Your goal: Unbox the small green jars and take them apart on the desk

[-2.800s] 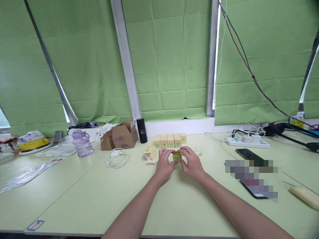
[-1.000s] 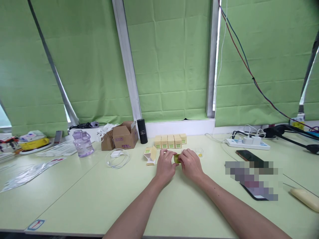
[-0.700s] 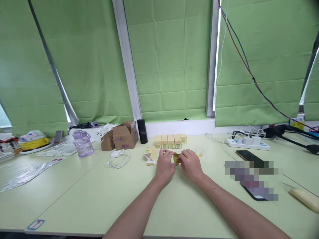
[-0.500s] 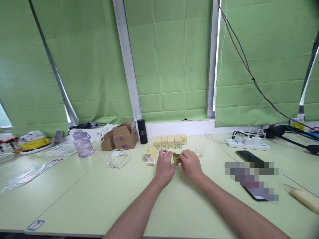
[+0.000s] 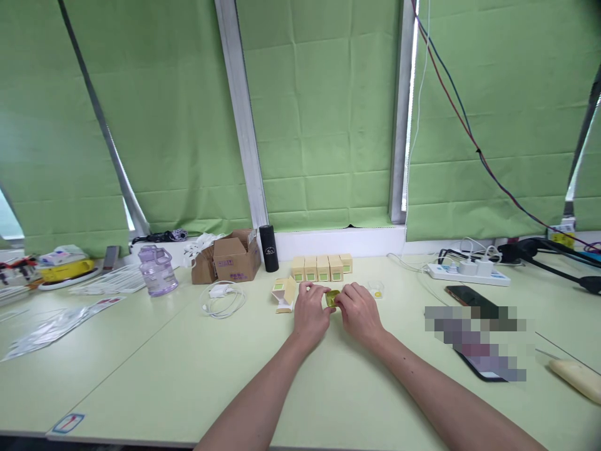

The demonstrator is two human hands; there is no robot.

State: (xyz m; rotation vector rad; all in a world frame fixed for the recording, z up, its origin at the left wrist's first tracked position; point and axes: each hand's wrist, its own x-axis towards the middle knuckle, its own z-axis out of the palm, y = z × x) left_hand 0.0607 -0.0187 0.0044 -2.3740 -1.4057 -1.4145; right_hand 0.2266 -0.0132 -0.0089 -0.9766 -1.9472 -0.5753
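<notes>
1. The small green piece (image 5: pixel 332 299) was at the centre of the frame, pinched by the left hand (image 5: pixel 310 310) and the right hand (image 5: pixel 360 310) together, above the bench (image 5: pixel 141 394).
2. Done, by the look of it: one carton (image 5: pixel 283 291), left of centre, was already open.
3. Left: handling of the piece seemed unfinished, and the row of cartons (image 5: pixel 323 268) behind looked closed.
4. The cartons bore green squares; any lettering was too small to read.
5. Purple print on the brown box (image 5: pixel 236 255) and a white emblem on the black cylinder (image 5: pixel 268 248), both centre-left, were illegible.
</notes>
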